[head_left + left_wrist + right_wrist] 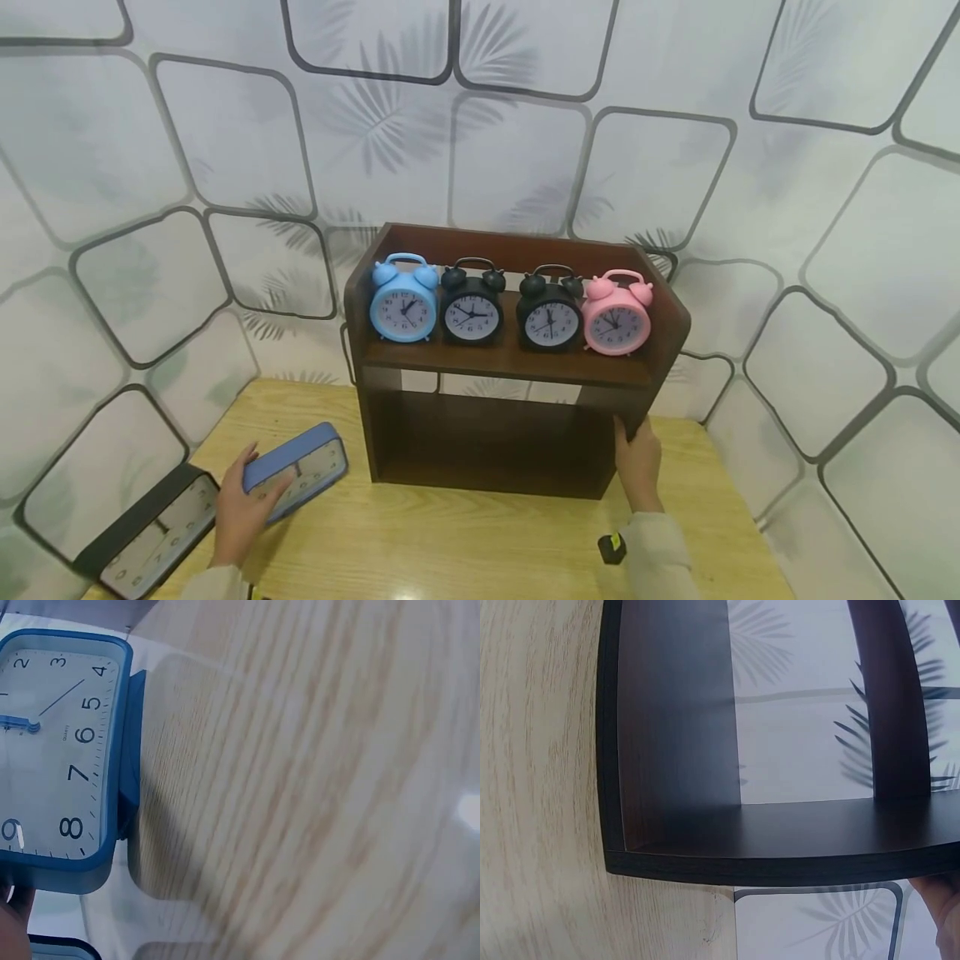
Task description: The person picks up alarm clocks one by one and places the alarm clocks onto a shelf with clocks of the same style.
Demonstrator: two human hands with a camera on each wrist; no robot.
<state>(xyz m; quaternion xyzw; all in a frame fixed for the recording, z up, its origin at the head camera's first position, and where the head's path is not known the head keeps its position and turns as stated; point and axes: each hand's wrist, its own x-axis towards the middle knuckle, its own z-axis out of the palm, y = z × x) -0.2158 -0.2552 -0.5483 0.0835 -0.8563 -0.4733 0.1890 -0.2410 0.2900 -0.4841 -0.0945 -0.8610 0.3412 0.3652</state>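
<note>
My left hand [243, 508] holds a blue rectangular desk clock [311, 467] by its left end, thumb across the white face. In the left wrist view this clock [52, 750] appears turned sideways, with part of the hand [11, 930] at the lower left corner. A dark green or black clock [161, 542] of similar shape stands left of that hand. My right hand [639, 465] grips the right side panel of a dark brown two-tier shelf [510, 367]. In the right wrist view, fingers [934, 896] show against the panel's outer side; the rest of this hand is mostly hidden.
The upper tier carries twin-bell alarm clocks: a light blue one [405, 308], two black ones [472, 312] and a pink one [617, 317]. The lower tier [495, 437] has nothing on it. A wood-grain table [450, 542] meets patterned walls behind and at both sides.
</note>
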